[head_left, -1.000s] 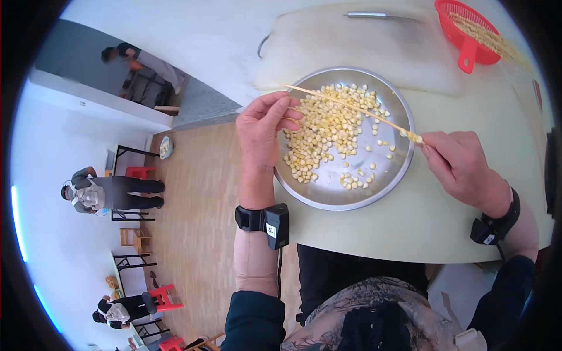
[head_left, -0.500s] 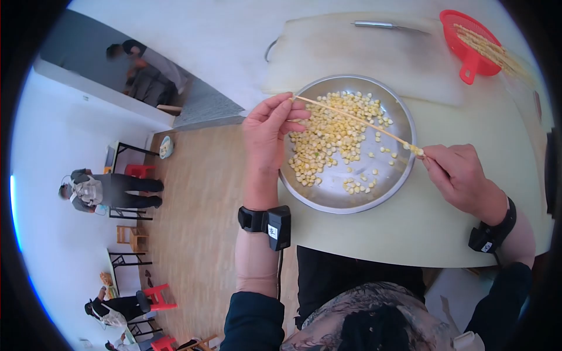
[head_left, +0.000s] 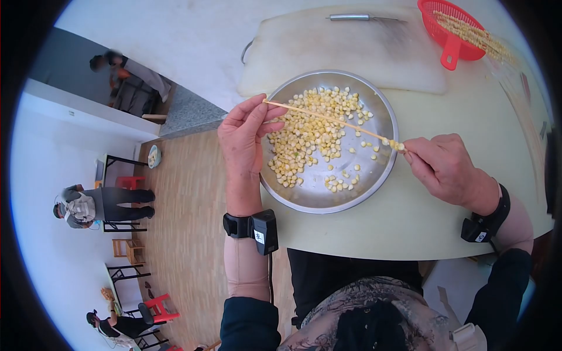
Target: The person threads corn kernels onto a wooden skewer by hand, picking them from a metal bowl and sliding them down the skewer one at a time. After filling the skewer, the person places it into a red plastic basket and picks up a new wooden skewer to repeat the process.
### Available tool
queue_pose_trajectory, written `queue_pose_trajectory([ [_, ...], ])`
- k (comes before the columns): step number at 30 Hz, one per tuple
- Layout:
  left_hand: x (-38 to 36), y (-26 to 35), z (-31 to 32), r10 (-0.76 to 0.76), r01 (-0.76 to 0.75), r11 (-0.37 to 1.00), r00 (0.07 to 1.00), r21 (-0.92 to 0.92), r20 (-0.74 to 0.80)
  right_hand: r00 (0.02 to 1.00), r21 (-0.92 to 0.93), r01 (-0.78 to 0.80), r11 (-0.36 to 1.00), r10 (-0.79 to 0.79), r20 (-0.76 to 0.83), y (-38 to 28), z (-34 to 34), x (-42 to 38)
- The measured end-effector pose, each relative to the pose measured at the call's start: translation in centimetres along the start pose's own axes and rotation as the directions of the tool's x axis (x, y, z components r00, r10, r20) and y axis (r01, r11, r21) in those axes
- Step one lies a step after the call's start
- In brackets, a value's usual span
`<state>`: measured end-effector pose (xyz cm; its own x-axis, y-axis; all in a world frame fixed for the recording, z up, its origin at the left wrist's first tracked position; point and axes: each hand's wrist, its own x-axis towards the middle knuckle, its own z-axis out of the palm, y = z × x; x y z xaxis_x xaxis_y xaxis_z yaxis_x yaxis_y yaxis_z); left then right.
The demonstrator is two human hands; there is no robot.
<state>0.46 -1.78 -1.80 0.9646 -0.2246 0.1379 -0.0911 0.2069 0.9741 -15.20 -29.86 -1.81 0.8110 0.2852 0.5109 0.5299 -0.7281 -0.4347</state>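
On the pale round table (head_left: 421,216) in front of me, a thin wooden skewer (head_left: 325,119) hangs across the steel pan (head_left: 383,169) of loose corn kernels (head_left: 304,140). My left hand (head_left: 240,137) pinches its bare tip; my right hand (head_left: 442,167) pinches the other end, just past a few threaded kernels (head_left: 395,144). It looks light and snappable, so I'd grip near the ends, gently. A cutting board (head_left: 351,52) and red strainer (head_left: 453,29) sit beyond.

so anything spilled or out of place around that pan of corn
Nothing stands out. The corn kernels all lie inside the metal pan, none on the table. The skewer spans the pan, held by the left hand and right hand, with a few kernels threaded near the right.
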Motion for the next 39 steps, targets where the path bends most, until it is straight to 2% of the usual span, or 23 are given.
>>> queue_pose_trajectory([
  [7,0.2,0.6,0.4,0.077,-0.072,0.992,0.996,0.105,-0.042,1.0,-0.063,0.009,0.998,-0.007,0.024,-0.3,-0.6,0.8],
  [22,-0.3,0.4,0.6,0.073,-0.064,0.994,0.993,0.088,-0.095,0.998,-0.096,0.05,0.994,-0.047,0.034,-0.5,-0.6,0.0],
  [32,-2.8,-1.2,1.4,0.079,-0.071,0.989,0.995,0.127,-0.06,0.999,-0.106,0.047,0.993,-0.046,0.016,-0.7,0.1,-3.4],
  [39,-4.4,-1.7,1.8,0.146,-0.136,0.969,0.989,0.205,-0.036,0.999,-0.106,0.039,0.994,-0.037,0.018,-1.3,0.3,-4.9],
])
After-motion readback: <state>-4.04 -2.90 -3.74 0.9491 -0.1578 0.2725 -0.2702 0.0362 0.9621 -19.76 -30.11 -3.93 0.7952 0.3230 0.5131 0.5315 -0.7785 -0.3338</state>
